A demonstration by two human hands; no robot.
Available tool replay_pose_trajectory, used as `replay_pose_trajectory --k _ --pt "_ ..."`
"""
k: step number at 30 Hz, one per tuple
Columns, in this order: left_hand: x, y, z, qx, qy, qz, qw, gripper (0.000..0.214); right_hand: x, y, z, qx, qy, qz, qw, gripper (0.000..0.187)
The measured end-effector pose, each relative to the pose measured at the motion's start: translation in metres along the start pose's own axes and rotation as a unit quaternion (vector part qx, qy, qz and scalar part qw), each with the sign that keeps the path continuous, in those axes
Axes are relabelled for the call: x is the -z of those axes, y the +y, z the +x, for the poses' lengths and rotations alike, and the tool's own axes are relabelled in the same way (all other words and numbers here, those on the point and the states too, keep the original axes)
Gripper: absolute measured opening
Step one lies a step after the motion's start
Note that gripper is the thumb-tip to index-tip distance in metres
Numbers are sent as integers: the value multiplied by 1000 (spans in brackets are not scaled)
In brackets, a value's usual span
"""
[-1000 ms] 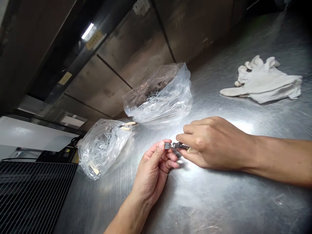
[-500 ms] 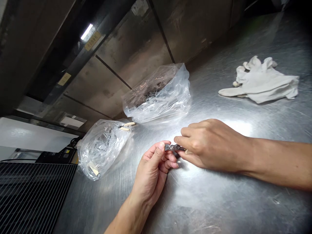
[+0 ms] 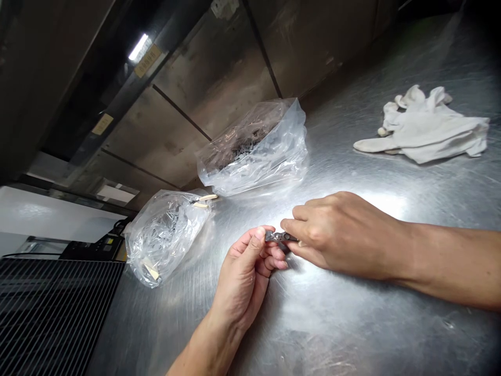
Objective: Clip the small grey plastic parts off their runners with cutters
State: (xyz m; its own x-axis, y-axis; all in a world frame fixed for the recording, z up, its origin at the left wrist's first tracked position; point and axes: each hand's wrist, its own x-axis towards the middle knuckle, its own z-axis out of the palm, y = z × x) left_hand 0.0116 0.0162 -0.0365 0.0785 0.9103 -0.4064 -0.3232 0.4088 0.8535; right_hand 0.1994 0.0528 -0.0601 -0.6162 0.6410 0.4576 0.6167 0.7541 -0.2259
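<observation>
My left hand (image 3: 243,279) pinches a small dark grey part (image 3: 268,235) between thumb and forefinger; the other fingers curl loosely below it. From the right, my right hand (image 3: 344,235) is closed around small pliers (image 3: 285,237), whose dark metal jaws point left and meet the grey part. The palm and fingers hide most of the plier handles. Whether the jaws bite into the part or only touch it, I cannot tell. Both hands are just above the scratched metal table (image 3: 352,334).
Behind my hands lies a clear plastic bag (image 3: 270,162) of small dark grey pieces. Left of it, another bag (image 3: 168,235) holds grey pieces, with a cream-handled tool (image 3: 205,201) at its edge. White gloves (image 3: 430,130) lie at right. A wire rack (image 3: 50,313) stands lower left.
The hands keep the same hold on the part and pliers, with only a very slight shift. The view has tilted a little.
</observation>
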Motion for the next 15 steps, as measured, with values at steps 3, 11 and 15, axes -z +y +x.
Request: replay_pose_trajectory --k 3,11,15 --pt "-1 0 0 -3 1 1 1000 25 0 0 0 -4 -8 6 1000 14" --pt "-1 0 0 -5 -1 -1 1000 22 1 1 2 -5 -16 15 1000 15" --pt "0 0 0 -14 2 -13 1000 16 4 6 4 -20 13 4 1000 21"
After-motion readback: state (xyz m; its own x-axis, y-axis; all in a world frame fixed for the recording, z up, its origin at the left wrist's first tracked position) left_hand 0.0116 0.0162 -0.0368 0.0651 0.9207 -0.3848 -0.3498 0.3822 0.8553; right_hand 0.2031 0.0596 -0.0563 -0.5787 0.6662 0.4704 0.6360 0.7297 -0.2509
